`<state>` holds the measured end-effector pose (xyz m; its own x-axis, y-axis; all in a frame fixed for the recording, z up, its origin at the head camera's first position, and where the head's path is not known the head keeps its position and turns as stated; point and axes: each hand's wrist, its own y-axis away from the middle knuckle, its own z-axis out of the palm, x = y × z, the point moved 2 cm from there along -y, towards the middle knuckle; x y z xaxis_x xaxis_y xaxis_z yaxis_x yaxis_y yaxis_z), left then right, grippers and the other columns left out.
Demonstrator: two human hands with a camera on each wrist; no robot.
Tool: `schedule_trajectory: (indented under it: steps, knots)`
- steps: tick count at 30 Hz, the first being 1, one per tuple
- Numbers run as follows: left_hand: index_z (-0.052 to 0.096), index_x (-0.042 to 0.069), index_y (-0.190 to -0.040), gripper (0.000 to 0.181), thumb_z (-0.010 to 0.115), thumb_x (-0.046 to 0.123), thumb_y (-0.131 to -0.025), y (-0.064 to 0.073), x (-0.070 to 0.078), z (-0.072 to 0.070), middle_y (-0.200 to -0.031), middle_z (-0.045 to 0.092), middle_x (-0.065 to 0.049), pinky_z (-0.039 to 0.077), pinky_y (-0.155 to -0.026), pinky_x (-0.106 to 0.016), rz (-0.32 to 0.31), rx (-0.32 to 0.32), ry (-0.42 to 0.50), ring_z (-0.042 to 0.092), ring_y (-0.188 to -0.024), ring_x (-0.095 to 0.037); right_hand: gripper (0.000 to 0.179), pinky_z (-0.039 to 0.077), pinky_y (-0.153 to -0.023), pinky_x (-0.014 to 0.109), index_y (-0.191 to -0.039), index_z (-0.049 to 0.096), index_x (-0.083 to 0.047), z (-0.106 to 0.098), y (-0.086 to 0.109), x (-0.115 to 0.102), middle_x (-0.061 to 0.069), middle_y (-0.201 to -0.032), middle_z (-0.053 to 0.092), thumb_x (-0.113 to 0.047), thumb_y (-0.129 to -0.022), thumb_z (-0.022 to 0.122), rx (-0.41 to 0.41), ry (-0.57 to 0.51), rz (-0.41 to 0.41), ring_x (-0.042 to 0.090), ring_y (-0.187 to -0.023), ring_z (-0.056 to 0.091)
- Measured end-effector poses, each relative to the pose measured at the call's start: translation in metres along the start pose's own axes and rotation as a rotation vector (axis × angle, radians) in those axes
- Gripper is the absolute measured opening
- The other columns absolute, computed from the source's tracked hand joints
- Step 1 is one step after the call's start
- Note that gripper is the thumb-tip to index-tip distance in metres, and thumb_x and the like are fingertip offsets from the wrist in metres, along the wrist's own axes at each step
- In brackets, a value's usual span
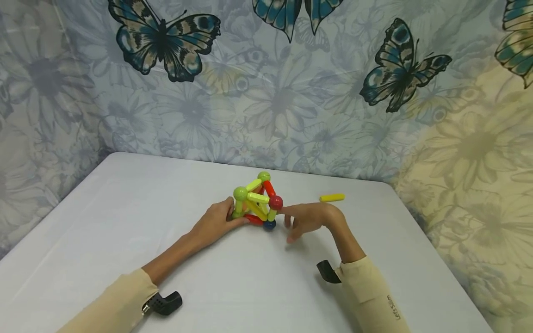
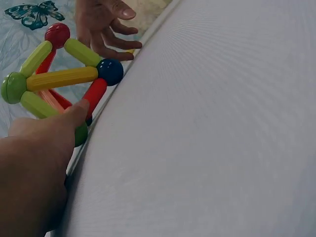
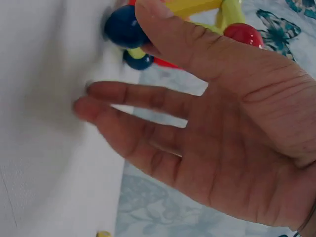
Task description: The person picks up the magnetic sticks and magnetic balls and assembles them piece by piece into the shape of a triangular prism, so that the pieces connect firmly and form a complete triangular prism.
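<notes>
A frame of magnetic rods and balls (image 1: pixel 257 198) stands near the table's middle, with green, red and dark blue balls and green, yellow and red rods. My left hand (image 1: pixel 217 217) grips its lower left side. In the left wrist view, the left thumb (image 2: pixel 79 111) lies along a red rod (image 2: pixel 95 98). On the other side is my right hand (image 1: pixel 307 219), a finger reaching the frame just below the red ball (image 1: pixel 275 202). Its other fingers (image 3: pixel 143 96) hang loosely bent. In the right wrist view, the thumb overlaps the blue ball (image 3: pixel 126 27).
A loose yellow rod (image 1: pixel 331 197) lies on the white table (image 1: pixel 233 286), beyond the right hand. A wall covering with butterflies (image 1: pixel 164 41) and flowers rises behind the table's back edge. Black wrist-worn devices (image 1: pixel 164 303) sit at both sleeve cuffs.
</notes>
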<state>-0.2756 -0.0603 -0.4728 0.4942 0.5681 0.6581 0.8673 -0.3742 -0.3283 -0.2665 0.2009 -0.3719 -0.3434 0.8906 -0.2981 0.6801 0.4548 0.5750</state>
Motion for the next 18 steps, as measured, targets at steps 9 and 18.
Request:
schedule_trajectory:
  steps: [9,18]
  knots:
    - [0.061,0.011,-0.13,0.069,0.09,0.047,-0.079,-0.001,-0.002,0.003,-0.115,0.067,-0.002,0.053,-0.093,-0.035,0.107,-0.104,-0.018,0.059,-0.104,-0.016,0.085,0.051,-0.089,0.029,-0.16,0.034,-0.017,0.013,-0.007,-0.019,-0.006,-0.106,0.069,-0.023,-0.091,0.083,-0.162,-0.09,-0.183,0.014,-0.096,0.067]
    - [0.063,0.017,-0.129,0.047,0.079,0.042,-0.092,0.0,0.0,0.003,-0.114,0.067,0.002,0.05,-0.093,-0.037,0.107,-0.161,0.005,0.057,-0.104,-0.015,0.078,0.047,-0.073,0.021,-0.164,0.03,-0.019,0.016,-0.004,-0.038,-0.007,-0.089,0.066,-0.025,-0.099,0.072,-0.247,-0.078,-0.29,0.023,-0.074,0.07]
